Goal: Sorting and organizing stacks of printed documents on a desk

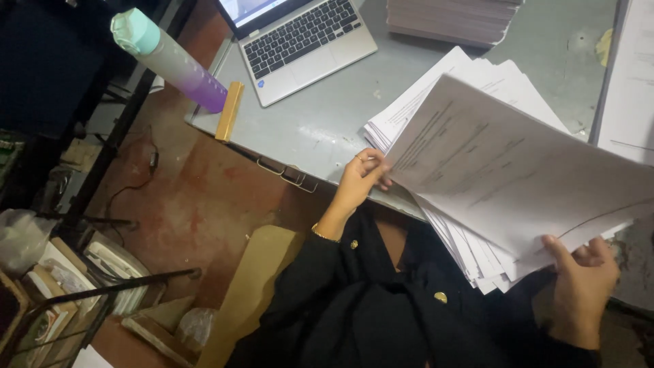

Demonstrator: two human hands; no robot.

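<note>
A thick stack of white printed sheets (477, 88) lies fanned on the grey table (327, 116) and hangs over its near edge. My left hand (360, 180), with a ring and a thin bracelet, pinches the left corner of the raised top sheets (518, 170). My right hand (582, 279) grips the lower right corner of the same lifted sheets, thumb on top. Both arms wear black sleeves with gold buttons.
An open laptop (300, 41) sits at the table's far left, beside a teal-and-purple water bottle (170, 58) and a wooden block (229, 111). Another paper pile (449, 20) lies at the back, more sheets (630, 82) at right. Books and bags crowd the reddish floor (197, 197).
</note>
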